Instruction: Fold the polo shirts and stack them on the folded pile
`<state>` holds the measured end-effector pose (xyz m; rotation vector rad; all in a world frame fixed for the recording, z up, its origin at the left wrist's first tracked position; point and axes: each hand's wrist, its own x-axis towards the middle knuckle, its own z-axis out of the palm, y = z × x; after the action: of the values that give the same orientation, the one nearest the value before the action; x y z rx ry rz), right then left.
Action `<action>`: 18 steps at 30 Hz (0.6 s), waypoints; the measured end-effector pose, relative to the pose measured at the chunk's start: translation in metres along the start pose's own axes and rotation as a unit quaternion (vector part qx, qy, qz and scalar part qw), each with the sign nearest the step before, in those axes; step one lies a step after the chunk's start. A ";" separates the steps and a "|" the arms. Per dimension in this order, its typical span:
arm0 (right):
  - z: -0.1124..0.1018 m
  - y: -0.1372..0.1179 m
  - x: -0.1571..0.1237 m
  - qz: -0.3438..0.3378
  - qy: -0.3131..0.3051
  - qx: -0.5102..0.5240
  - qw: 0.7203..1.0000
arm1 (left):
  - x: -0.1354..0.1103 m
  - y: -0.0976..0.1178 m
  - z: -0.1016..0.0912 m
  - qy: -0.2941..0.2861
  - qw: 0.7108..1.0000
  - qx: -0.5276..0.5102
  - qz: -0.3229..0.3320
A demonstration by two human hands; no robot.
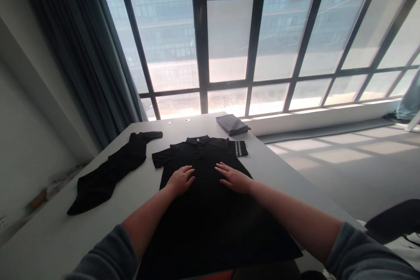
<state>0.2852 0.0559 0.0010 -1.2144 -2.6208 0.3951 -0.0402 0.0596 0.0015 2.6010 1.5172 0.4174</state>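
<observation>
Left hand [179,180] and right hand [234,178] are resting palm-down on the shirt [203,210], fingers extended and loosely spread. The shirt is lying flat, front up, on the table [141,181], its collar [198,139] pointing toward the window [226,39], its long axis running near to far. Black cloth [111,170] is lying at left; gray fabric [232,124] is sitting folded beyond the striped sleeve [241,148].

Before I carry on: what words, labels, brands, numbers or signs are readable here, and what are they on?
No readable text.
Pale neck mark on the black polo shirt: too small to read.
Faint marks on or beyond the lower windowpanes: too blurred to read.
</observation>
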 end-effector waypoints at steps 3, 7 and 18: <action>0.009 0.014 0.019 0.041 -0.034 -0.032 0.998 | 0.012 -0.018 0.015 -0.026 0.999 0.027 -0.030; 0.019 0.022 0.018 0.023 -0.054 -0.043 0.997 | -0.004 -0.024 0.023 -0.073 0.997 0.025 -0.029; 0.012 -0.015 -0.028 -0.027 -0.113 0.004 0.993 | -0.076 -0.006 0.001 -0.143 0.989 0.022 -0.041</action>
<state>0.2892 0.0233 -0.0075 -1.1539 -2.8310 0.5629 -0.0802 -0.0030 -0.0149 2.4859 1.5408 0.0009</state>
